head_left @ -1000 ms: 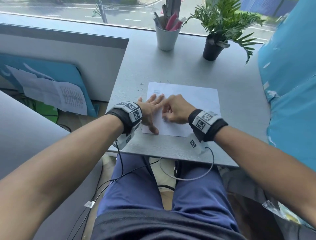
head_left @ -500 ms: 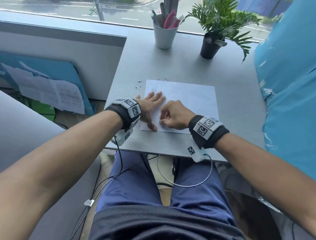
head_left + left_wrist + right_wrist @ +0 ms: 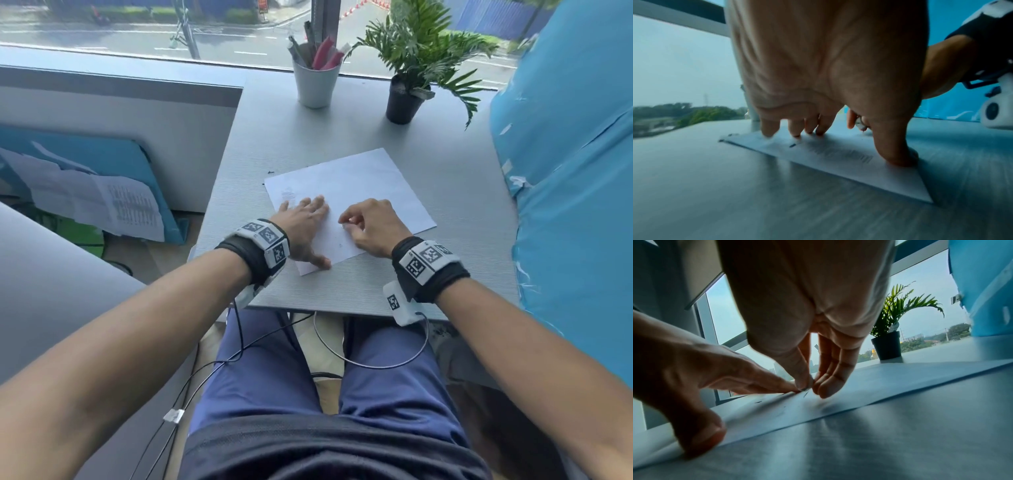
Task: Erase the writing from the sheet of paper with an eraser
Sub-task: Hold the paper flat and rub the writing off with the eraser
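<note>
I see the white sheet of paper (image 3: 356, 192) lying skewed on the grey woodgrain counter (image 3: 308, 137), near its front edge. My left hand (image 3: 301, 226) presses it flat with fingers spread; my right hand (image 3: 371, 228) pinches a small eraser (image 3: 859, 122) against the sheet. Dark crumbs dot the paper. At the counter's far edge by the window stand a white cup of pens (image 3: 315, 82) and a black-potted green plant (image 3: 404, 99).
</note>
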